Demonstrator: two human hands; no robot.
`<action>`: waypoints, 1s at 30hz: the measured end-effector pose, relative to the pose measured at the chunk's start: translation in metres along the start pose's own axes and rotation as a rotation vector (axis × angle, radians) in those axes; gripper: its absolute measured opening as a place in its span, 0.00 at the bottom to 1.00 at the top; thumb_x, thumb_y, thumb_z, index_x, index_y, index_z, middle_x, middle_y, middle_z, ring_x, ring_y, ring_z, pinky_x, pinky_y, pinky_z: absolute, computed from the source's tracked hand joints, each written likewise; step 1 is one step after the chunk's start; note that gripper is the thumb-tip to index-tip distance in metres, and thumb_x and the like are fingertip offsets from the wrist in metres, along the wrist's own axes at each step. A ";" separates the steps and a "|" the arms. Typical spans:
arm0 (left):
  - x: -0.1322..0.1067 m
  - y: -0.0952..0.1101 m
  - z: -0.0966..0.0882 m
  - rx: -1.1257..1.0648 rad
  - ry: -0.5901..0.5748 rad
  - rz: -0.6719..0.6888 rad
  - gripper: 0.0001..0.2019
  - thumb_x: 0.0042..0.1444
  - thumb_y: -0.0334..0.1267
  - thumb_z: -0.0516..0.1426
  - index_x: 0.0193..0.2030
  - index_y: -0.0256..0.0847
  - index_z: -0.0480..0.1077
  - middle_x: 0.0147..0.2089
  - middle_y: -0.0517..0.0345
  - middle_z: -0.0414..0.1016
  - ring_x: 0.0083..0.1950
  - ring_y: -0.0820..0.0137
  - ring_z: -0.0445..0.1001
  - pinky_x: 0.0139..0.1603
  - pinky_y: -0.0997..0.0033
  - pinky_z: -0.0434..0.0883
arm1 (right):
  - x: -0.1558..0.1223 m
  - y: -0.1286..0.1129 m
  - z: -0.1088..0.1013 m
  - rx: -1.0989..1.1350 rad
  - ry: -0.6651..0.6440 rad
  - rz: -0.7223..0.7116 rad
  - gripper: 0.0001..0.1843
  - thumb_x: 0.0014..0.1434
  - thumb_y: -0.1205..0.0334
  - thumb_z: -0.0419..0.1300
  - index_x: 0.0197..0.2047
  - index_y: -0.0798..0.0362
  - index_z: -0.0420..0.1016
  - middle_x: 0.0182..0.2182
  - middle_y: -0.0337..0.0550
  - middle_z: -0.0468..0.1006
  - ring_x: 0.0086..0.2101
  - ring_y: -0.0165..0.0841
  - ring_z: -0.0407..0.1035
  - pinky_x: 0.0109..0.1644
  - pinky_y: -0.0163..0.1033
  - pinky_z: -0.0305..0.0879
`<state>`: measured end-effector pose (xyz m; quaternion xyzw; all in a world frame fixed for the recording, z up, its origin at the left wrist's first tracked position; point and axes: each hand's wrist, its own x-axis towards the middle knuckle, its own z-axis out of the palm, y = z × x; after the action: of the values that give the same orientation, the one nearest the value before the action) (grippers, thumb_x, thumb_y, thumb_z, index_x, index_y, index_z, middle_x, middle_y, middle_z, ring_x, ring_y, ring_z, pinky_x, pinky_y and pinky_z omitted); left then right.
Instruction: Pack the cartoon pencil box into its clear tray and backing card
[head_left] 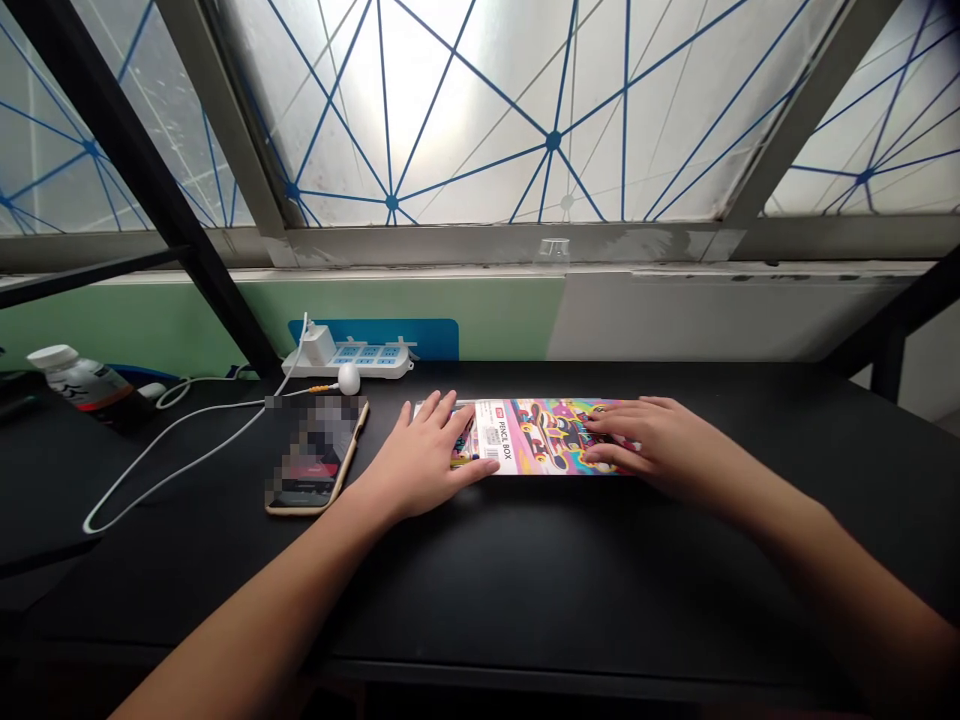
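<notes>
A colourful pencil box (pixel 540 437) in a clear wrapper lies flat on the black desk (pixel 525 580), its long side running left to right. My left hand (pixel 427 455) rests flat on the box's left end, fingers stretched out. My right hand (pixel 652 445) lies on the right end, fingers spread across the printed lid. Neither hand has lifted the box.
A phone (pixel 311 465) lies just left of my left hand. A white cable (pixel 187 440) runs from it to a power strip (pixel 349 360) by the wall. A bottle (pixel 86 385) lies at the far left. A black frame post (pixel 150 190) slants up on the left.
</notes>
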<state>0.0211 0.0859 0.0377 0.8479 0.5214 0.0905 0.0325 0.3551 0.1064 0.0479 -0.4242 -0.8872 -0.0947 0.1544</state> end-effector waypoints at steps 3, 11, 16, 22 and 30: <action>-0.001 0.004 -0.001 0.007 0.017 0.059 0.37 0.68 0.62 0.48 0.74 0.38 0.56 0.78 0.35 0.51 0.79 0.46 0.46 0.73 0.35 0.52 | 0.007 -0.033 0.013 -0.016 -0.052 -0.076 0.33 0.66 0.37 0.56 0.64 0.48 0.73 0.64 0.54 0.74 0.60 0.52 0.70 0.60 0.60 0.68; 0.002 0.022 0.012 -0.031 0.018 0.127 0.41 0.66 0.65 0.49 0.77 0.39 0.52 0.78 0.34 0.48 0.79 0.44 0.44 0.73 0.40 0.56 | 0.018 -0.072 0.037 -0.010 -0.087 -0.173 0.50 0.63 0.36 0.60 0.76 0.56 0.50 0.72 0.62 0.56 0.71 0.55 0.49 0.70 0.66 0.54; 0.004 0.017 0.019 -0.006 0.061 0.119 0.41 0.65 0.67 0.50 0.77 0.43 0.52 0.78 0.37 0.50 0.79 0.45 0.45 0.72 0.40 0.57 | 0.018 -0.064 0.038 0.011 -0.073 -0.157 0.48 0.63 0.40 0.62 0.77 0.52 0.50 0.72 0.59 0.58 0.71 0.53 0.51 0.69 0.65 0.57; 0.005 0.017 0.012 0.042 0.007 0.123 0.38 0.68 0.62 0.50 0.76 0.39 0.55 0.78 0.35 0.49 0.79 0.45 0.48 0.73 0.42 0.57 | -0.002 -0.030 0.032 -0.002 -0.090 -0.098 0.31 0.69 0.51 0.57 0.72 0.51 0.62 0.70 0.57 0.65 0.69 0.51 0.57 0.67 0.64 0.61; 0.000 0.000 -0.007 -0.063 -0.044 0.109 0.33 0.70 0.62 0.47 0.75 0.50 0.58 0.78 0.47 0.53 0.78 0.50 0.52 0.72 0.41 0.58 | -0.043 0.003 0.029 -0.093 -0.027 -0.081 0.44 0.64 0.75 0.46 0.78 0.37 0.41 0.72 0.45 0.61 0.68 0.45 0.60 0.62 0.60 0.68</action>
<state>0.0198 0.0861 0.0447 0.8755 0.4704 0.0897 0.0655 0.3772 0.0856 0.0059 -0.3960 -0.9003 -0.1362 0.1187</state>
